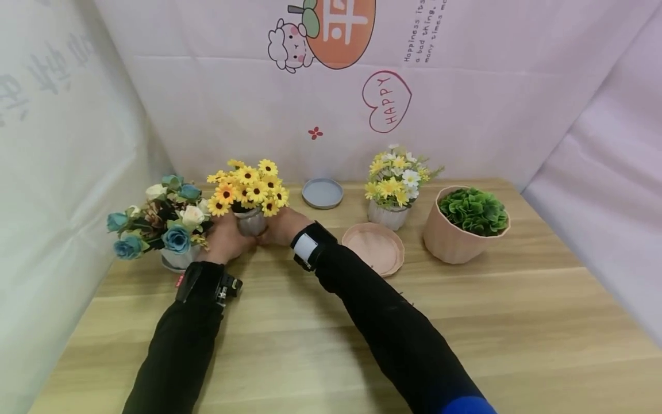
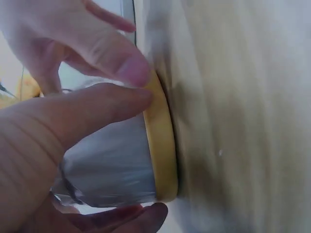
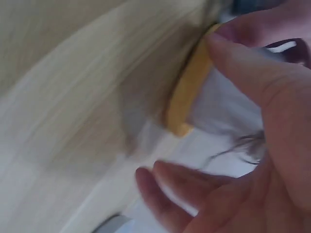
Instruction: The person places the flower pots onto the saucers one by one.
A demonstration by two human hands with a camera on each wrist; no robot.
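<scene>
In the head view, a grey pot of yellow daisy-like flowers [image 1: 251, 223] stands at the back left between both hands. A yellow saucer [image 2: 163, 145] sits under the pot, close over the wooden table. My left hand [image 1: 227, 238] grips the pot, thumb along the near side and fingers on the opposite side. On the other side is my right hand [image 1: 285, 226]. Its thumb [image 3: 243, 68] touches the saucer's edge, while its relaxed fingers [image 3: 165, 194] spread apart from the pot.
Left of the hands stands a pot of blue and cream roses [image 1: 178, 256]. A grey saucer [image 1: 323, 193] lies at the back, a pink saucer [image 1: 373, 247] beside the right forearm. Further right are a white-and-yellow flower pot [image 1: 388, 215] and a pink pot [image 1: 450, 241] with a green plant.
</scene>
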